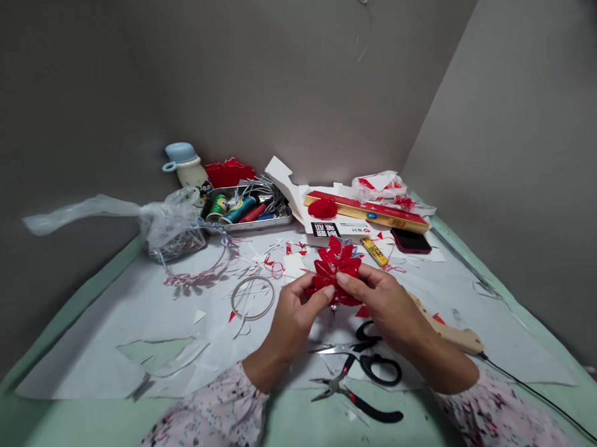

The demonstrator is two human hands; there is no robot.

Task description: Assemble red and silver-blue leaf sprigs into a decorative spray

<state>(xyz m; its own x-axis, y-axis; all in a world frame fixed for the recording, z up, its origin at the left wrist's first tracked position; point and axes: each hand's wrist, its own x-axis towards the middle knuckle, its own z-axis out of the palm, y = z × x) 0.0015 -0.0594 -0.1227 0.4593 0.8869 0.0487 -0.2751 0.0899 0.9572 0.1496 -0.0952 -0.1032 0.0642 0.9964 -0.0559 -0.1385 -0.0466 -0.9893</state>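
Observation:
A red layered flower [335, 265] is held above the white paper in the middle of the view. My left hand [296, 315] pinches its left petals between thumb and fingers. On the right side, my right hand [389, 307] grips the petals, its thumb pressed near the flower's centre. Both thumbs nearly meet there. Just below the flower hangs a small pearl-like bead [333, 308]. Black-handled scissors [381, 369] lie under and between my wrists, with black and red pliers [360, 400] in front of them.
Behind stand a metal tray [258, 223] of thread spools, a bottle [188, 169] and a knotted plastic bag [171, 223]. A wire ring [253, 298] lies left. To the right are a phone [411, 240], a yellow box [375, 251] and a corded beige tool [457, 334].

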